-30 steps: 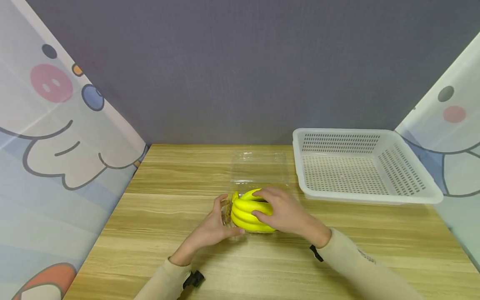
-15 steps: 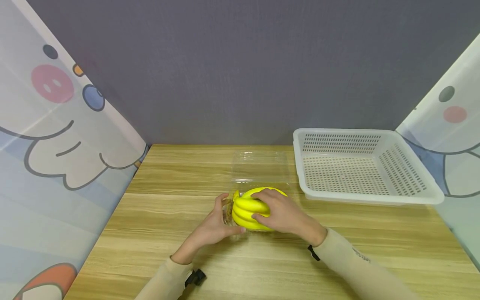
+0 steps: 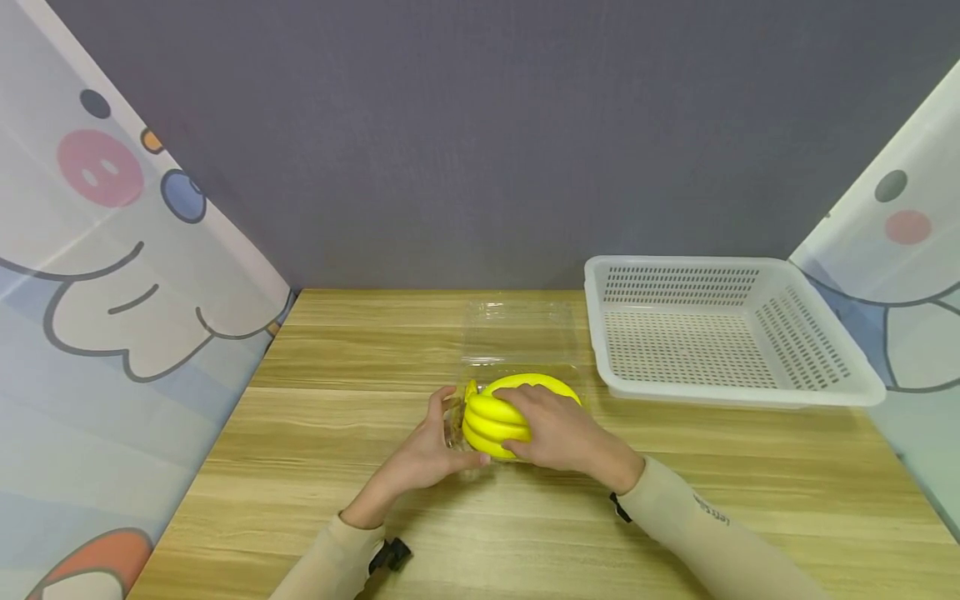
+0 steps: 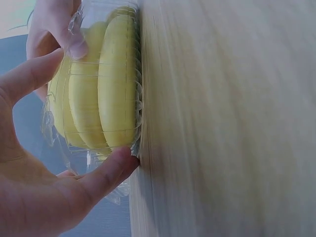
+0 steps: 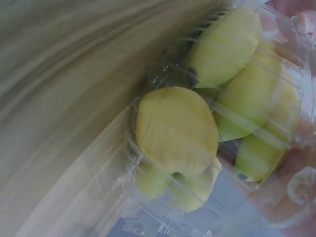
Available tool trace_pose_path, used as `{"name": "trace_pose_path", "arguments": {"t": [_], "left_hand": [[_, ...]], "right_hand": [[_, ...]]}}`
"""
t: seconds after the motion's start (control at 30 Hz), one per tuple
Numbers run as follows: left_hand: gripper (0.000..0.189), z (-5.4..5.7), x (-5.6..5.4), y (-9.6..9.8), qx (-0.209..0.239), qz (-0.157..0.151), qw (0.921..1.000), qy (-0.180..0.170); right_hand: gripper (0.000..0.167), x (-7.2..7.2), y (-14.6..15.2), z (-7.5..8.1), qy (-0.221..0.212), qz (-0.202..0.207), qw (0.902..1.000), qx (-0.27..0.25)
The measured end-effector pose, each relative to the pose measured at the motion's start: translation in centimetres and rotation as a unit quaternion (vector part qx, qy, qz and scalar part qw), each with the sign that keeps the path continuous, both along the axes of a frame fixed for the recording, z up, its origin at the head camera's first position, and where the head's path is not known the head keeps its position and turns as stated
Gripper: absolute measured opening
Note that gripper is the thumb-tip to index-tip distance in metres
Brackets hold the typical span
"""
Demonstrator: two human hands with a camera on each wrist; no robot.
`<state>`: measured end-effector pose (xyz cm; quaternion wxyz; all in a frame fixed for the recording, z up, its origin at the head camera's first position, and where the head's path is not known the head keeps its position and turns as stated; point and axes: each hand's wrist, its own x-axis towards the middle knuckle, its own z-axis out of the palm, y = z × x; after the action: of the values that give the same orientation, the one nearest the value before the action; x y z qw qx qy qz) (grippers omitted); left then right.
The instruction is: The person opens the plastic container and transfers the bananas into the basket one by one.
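Note:
A bunch of yellow bananas (image 3: pixel 491 417) lies in a clear plastic clamshell box (image 3: pixel 517 368), whose lid (image 3: pixel 517 333) is folded back away from me. My left hand (image 3: pixel 420 458) holds the box at its left end, thumb along the front and fingers at the side. From above, my right hand (image 3: pixel 562 429) grips the bananas, its thumb on the near side and its fingers over the top. In the left wrist view the bananas (image 4: pixel 116 74) show through the ribbed wall, close over the tabletop. The right wrist view shows a rounded yellow fruit (image 5: pixel 177 131) beside several banana ends.
A white perforated plastic basket (image 3: pixel 690 350) stands at the back right of the wooden table (image 3: pixel 360 342). A grey wall (image 3: pixel 450 150) rises behind the table. Cartoon-printed panels flank it on both sides.
My right hand has slid left and slightly toward me over the bananas, uncovering more of the rear banana's right end. My left hand has stayed in place on the box.

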<state>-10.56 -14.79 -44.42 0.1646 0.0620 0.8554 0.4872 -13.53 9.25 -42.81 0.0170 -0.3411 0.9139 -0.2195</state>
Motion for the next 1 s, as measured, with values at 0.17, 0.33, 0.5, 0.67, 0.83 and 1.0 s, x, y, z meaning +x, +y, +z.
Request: {"name": "trace_pose_path", "arguments": {"t": [0.17,0.33,0.5,0.67,0.83,1.0], "left_hand": [[0.118,-0.06,0.03,0.01,0.002,-0.003,1.0,0.003],[0.118,-0.05,0.11,0.01,0.006,-0.009,0.9999,0.007],[0.118,-0.19,0.07,-0.01,0.004,-0.009,0.9999,0.006],[0.118,-0.19,0.06,-0.03,0.003,-0.01,0.9999,0.009],[0.118,-0.14,0.11,-0.06,0.004,-0.011,0.9999,0.008],[0.118,-0.14,0.16,-0.07,0.004,-0.014,0.9999,0.008]], "right_hand": [[0.069,-0.1,0.11,0.01,0.008,0.016,0.9998,0.002],[0.074,-0.21,0.26,0.05,0.004,0.032,0.9995,0.004],[0.077,-0.32,0.46,-0.06,0.015,0.04,0.999,0.011],[0.076,-0.39,0.51,-0.12,0.025,0.04,0.9988,0.013],[0.075,-0.47,0.51,-0.37,0.028,0.037,0.9989,0.008],[0.073,-0.6,0.61,-0.6,0.051,0.038,0.998,-0.007]]}}
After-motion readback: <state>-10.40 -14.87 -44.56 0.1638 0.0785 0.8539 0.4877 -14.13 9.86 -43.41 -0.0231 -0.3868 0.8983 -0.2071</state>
